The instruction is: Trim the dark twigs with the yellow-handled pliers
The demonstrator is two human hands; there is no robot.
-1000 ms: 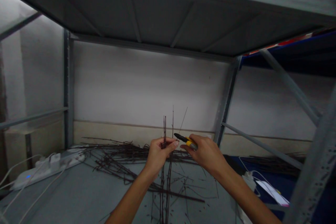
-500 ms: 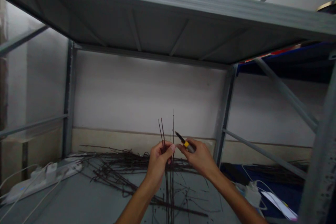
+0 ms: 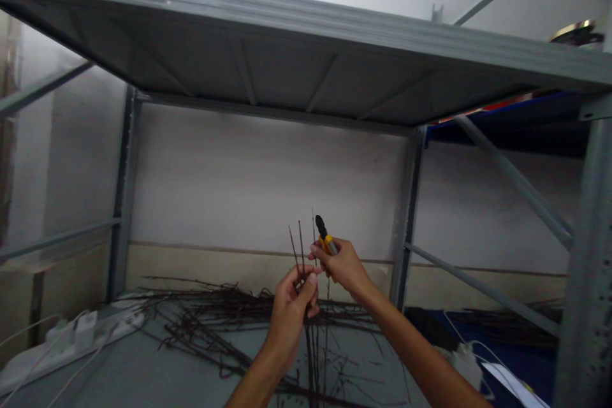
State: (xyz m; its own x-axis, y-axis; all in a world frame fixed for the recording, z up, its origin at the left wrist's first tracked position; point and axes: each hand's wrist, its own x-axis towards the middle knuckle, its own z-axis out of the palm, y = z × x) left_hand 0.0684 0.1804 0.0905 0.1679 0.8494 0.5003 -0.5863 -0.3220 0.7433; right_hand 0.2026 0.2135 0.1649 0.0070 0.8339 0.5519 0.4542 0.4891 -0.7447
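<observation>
Swung upright now, pliers (image 3: 322, 227) stand clenched in the right hand (image 3: 342, 264) — left hand (image 3: 289, 325) pinching thin twigs (image 3: 295, 252) just beside them, above the pile (image 3: 224, 309); one slip could nick that hand.

The head camera faces forward at a white wall (image 3: 268, 191) under a steel shelf (image 3: 268, 57). The left hand (image 3: 289, 325) and right hand (image 3: 342, 266) show close, low-centre.

cutters (image 3: 324, 234) now tip-up, r hand (image 3: 342, 266) higher
</observation>
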